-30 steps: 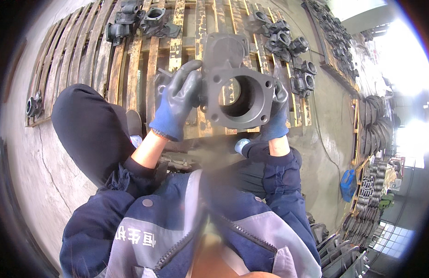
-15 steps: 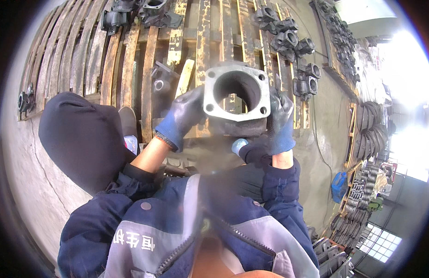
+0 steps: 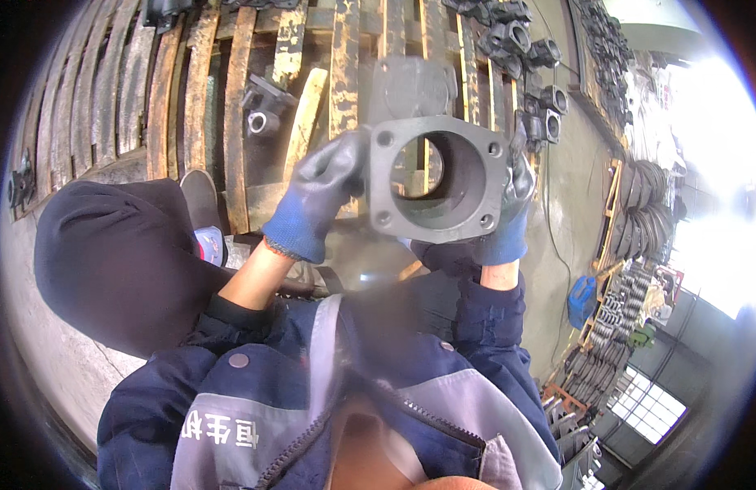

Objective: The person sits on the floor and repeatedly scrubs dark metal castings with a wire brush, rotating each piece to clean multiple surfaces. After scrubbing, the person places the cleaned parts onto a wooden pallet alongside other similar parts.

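Note:
Between both hands I hold a grey cast-metal housing [image 3: 466, 181], its squarish flange facing up toward me. The flange has a wide round bore and bolt holes at its corners; wooden slats show through the bore. A duller grey rounded part [image 3: 412, 86] juts out beyond the flange's far edge. My left hand [image 3: 333, 175], in a dark-coated blue glove, is closed against the housing's left side, its fingertips partly hidden. My right hand [image 3: 512, 200], gloved alike, grips the right side, with most fingers behind the casting.
A wooden slatted pallet [image 3: 237, 122] lies below, with a small dark casting [image 3: 267, 106] and a loose wood strip [image 3: 306, 122] on it. Several dark castings [image 3: 545, 114] stand at the right. Farther right are a blue container [image 3: 582, 300] and stacked rings [image 3: 643, 224]. My knee [image 3: 120, 261] is at left.
The housing has moved slightly right and turned in my hands, so its bore slants and the rounded part shows beyond the flange. The surrounding view has shifted a little.

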Demonstrator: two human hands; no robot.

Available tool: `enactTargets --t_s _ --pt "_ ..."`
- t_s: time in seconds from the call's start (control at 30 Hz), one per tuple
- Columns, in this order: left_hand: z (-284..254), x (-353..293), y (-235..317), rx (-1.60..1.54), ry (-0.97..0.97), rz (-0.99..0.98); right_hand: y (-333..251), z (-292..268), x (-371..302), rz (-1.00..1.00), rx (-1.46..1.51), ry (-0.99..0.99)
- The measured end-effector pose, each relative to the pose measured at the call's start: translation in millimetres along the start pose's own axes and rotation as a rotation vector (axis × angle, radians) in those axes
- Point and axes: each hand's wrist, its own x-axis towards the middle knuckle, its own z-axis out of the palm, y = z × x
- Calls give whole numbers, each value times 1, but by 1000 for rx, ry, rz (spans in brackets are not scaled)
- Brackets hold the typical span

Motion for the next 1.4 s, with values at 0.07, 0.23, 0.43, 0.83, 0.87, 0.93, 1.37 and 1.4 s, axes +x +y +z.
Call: enactTargets --t_s 0.07,0.23,0.43,0.83,0.87,0.93,1.37,1.4 --pt "6 -4 10 103 -13 155 10 -1 0 194 243 -19" --pt "11 0 27 419 -21 435 27 2 -3 254 878 -81" --pt "4 0 21 371 -51 437 42 3 14 -67 590 -171" --pt "-4 5 24 111 -5 -194 34 5 17 -211 41 14" --pt "-3 5 27 110 24 -216 36 6 17 -205 8 19" --pt "2 4 28 50 102 -248 37 8 16 -47 115 53" --pt "-45 29 -18 12 78 -29 40 24 12 -79 -132 -160" --pt "-53 25 -26 -21 59 -26 47 31 13 -141 -140 -187"
